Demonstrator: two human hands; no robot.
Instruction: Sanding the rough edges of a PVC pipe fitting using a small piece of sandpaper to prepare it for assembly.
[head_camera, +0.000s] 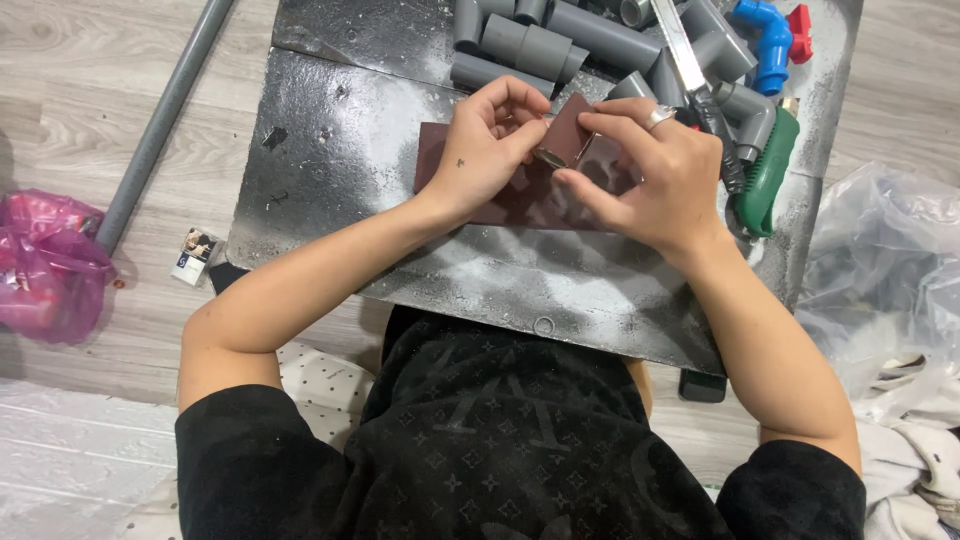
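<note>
head view: left hand (487, 150) and right hand (650, 175) are together, both pinching a brown sandpaper sheet (530, 190) folded around a small pipe piece (549, 157), above the dark metal plate (340, 150). grey pipe fittings (540, 45) lie just behind.

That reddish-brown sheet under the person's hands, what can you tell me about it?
The reddish-brown sheet looks like sandpaper: thin, matte, flexible. Most of it lies flat on the dusty dark metal plate, but one part is folded up and wrapped around a small grey ring-shaped piece. The left hand and the right hand pinch that fold from either side and cover much of the sheet. Its edges show at left and below.
</note>
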